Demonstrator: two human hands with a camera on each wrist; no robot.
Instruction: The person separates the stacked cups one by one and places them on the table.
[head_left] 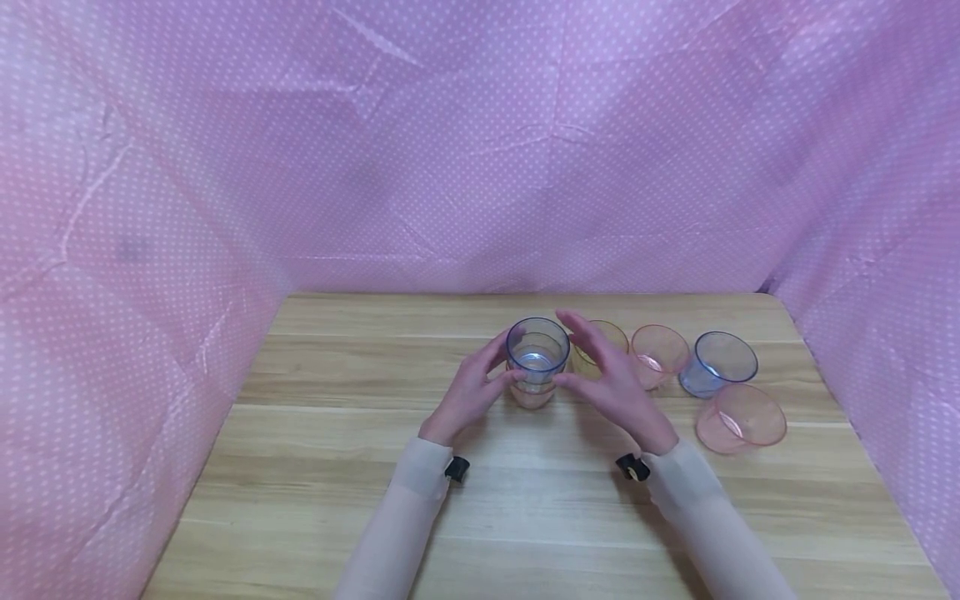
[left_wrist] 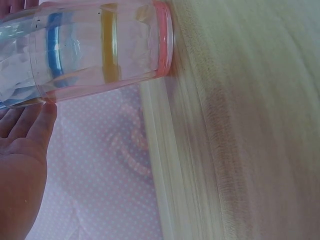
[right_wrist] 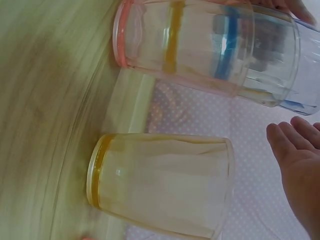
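Observation:
A stack of nested clear plastic cups [head_left: 536, 390] stands upright on the table in the head view. Pink is outermost, with yellow and blue base bands inside and a blue rim on top. My left hand [head_left: 468, 390] holds the stack's upper part from the left, its thumb on the near side. The left wrist view shows the fingertips [left_wrist: 48, 112] against the cup wall. To the right of the stack, my right hand [head_left: 618, 387] has its fingers extended, apart from the cups in the right wrist view. A yellow cup [right_wrist: 165, 182] stands beside the stack, partly behind that hand.
Right of the yellow cup are a pink cup [head_left: 660, 354] and a blue cup [head_left: 716, 371]. Another pink cup [head_left: 738, 425] sits nearer the front. The wooden table [head_left: 315, 467] meets a pink dotted cloth [head_left: 450, 167] at its back and sides.

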